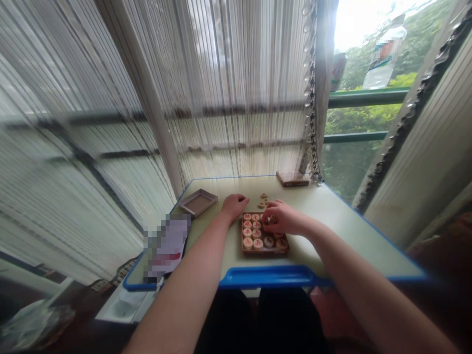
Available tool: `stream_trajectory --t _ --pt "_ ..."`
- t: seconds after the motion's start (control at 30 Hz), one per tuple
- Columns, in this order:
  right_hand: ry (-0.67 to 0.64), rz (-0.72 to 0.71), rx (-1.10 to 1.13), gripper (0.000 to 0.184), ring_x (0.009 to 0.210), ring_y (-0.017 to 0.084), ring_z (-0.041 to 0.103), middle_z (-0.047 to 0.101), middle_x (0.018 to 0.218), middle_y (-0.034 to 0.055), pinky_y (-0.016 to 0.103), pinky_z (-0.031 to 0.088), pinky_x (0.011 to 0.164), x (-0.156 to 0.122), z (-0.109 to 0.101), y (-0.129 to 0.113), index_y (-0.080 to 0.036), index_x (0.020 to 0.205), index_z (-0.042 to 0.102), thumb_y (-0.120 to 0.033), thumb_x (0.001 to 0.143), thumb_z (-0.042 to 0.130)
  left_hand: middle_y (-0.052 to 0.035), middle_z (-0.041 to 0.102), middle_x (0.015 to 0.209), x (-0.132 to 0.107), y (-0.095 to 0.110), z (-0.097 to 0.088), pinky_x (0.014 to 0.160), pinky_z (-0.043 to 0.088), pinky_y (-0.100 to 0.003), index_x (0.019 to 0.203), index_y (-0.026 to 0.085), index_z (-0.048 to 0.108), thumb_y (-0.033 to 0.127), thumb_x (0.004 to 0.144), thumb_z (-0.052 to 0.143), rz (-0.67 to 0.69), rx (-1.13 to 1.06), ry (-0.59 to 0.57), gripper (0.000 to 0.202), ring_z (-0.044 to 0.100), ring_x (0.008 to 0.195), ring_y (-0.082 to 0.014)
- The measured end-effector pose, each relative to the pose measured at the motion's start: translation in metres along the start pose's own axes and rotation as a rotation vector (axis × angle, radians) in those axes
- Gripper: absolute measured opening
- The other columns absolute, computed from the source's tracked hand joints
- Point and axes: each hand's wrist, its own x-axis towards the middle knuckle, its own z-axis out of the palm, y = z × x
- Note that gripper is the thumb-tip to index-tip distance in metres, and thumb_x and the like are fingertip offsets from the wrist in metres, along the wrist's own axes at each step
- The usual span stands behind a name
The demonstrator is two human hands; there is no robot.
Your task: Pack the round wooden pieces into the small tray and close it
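A pale green table with a blue rim carries everything within reach, set against a window hung with string curtains. Beneath the right hand lies a shallow wooden tray holding rows of round wooden game pieces with red markings. The right hand hovers over the tray's far side, its fingers curled narrowly around a small cluster of pieces, apparently pinching them, though the exact hold is blurred. Just beside it, to its left and touching the tray's far corner, the left hand rests on the table, loosely closed; whether it holds anything cannot be told. Beyond the left hand sits an empty tray lid, well apart. Just past the right hand's fingertips lie a few loose pieces, and farther off a flat wooden box.
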Motion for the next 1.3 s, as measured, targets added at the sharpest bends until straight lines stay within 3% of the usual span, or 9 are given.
stream_trajectory --t 0.27,0.43,0.57,0.67,0.83,1.0,1.13,1.2,1.3 --pt "-0.009 0.086 0.056 0.016 0.083 0.02 0.052 0.058 0.08 0.004 0.033 0.042 0.078 0.001 -0.009 -0.006 -0.022 0.077 0.069 -0.032 0.065 0.068 -0.007 0.069 0.076 0.001 -0.003 0.003 0.063 0.041 -0.025 0.08 0.015 0.071 0.037 0.075 0.052 0.032 -0.031 -0.005 0.03 0.061 0.072 -0.0171" --pt "-0.019 0.093 0.115 0.015 0.073 0.016 0.053 0.058 0.075 0.002 0.028 0.042 0.07 0.0 -0.015 -0.008 -0.021 0.079 0.071 -0.024 0.068 0.063 -0.007 0.069 0.076 -0.004 -0.001 0.002 0.063 0.041 -0.025 0.078 0.014 0.07 0.036 0.075 0.052 0.036 -0.043 0.002 0.029 0.061 0.071 -0.0166" --pt "0.138 0.183 0.157 0.018 0.069 0.014 0.054 0.059 0.075 0.0031 0.027 0.043 0.067 0.004 -0.009 0.007 -0.018 0.081 0.071 -0.022 0.073 0.055 -0.0081 0.07 0.078 -0.007 0.002 0.001 0.065 0.042 -0.026 0.079 0.014 0.071 0.036 0.075 0.052 0.025 -0.038 -0.01 0.029 0.061 0.072 -0.0178" --pt "0.335 0.251 0.077 0.025 0.085 0.018 0.056 0.062 0.086 0.007 0.032 0.041 0.081 0.013 0.004 0.028 -0.017 0.089 0.07 -0.019 0.078 0.048 -0.0079 0.07 0.079 -0.006 0.003 0.001 0.066 0.042 -0.026 0.08 0.015 0.071 0.036 0.075 0.052 0.021 -0.031 -0.009 0.028 0.061 0.073 -0.0179" --pt "0.189 0.293 0.011 0.03 0.103 0.019 0.054 0.063 0.108 0.0054 0.04 0.03 0.097 0.023 0.015 0.056 -0.024 0.095 0.07 -0.016 0.08 0.045 -0.0081 0.07 0.078 -0.006 0.002 0.001 0.066 0.041 -0.026 0.079 0.015 0.07 0.035 0.076 0.051 0.025 -0.001 -0.017 0.028 0.061 0.073 -0.0175" --pt "0.171 0.379 -0.056 0.018 0.092 0.021 0.058 0.068 0.092 0.0058 0.035 0.039 0.086 0.015 0.008 0.064 -0.021 0.08 0.072 -0.026 0.073 0.056 -0.0084 0.069 0.078 -0.005 0.003 0.0 0.068 0.042 -0.027 0.078 0.014 0.07 0.034 0.075 0.053 -0.012 -0.069 0.009 0.026 0.061 0.074 -0.0179" --pt "0.175 0.502 -0.055 0.015 0.07 0.018 0.059 0.067 0.071 0.0044 0.029 0.044 0.066 0.004 0.0 0.057 -0.019 0.076 0.07 -0.027 0.068 0.061 -0.0066 0.068 0.071 -0.004 0.005 0.0 0.067 0.044 -0.026 0.07 0.014 0.069 0.027 0.067 0.061 -0.14 -0.214 -0.074 0.015 0.061 0.071 -0.0184" --pt "0.231 0.527 -0.01 0.016 0.067 0.016 0.058 0.067 0.074 0.0039 0.028 0.044 0.064 -0.002 -0.006 0.044 -0.019 0.079 0.069 -0.027 0.068 0.062 -0.0059 0.068 0.07 -0.005 0.005 0.0 0.063 0.045 -0.025 0.071 0.014 0.069 0.024 0.067 0.061 -0.176 -0.256 -0.086 0.014 0.061 0.069 -0.0173" --pt "0.32 0.456 0.115 0.029 0.068 0.015 0.056 0.068 0.084 0.003 0.027 0.045 0.064 -0.012 -0.014 0.013 -0.02 0.095 0.066 -0.031 0.068 0.063 -0.0072 0.069 0.081 -0.012 0.003 0.001 0.065 0.046 -0.023 0.084 0.013 0.068 0.02 0.073 0.052 -0.213 -0.304 0.005 0.021 0.062 0.074 -0.0155"
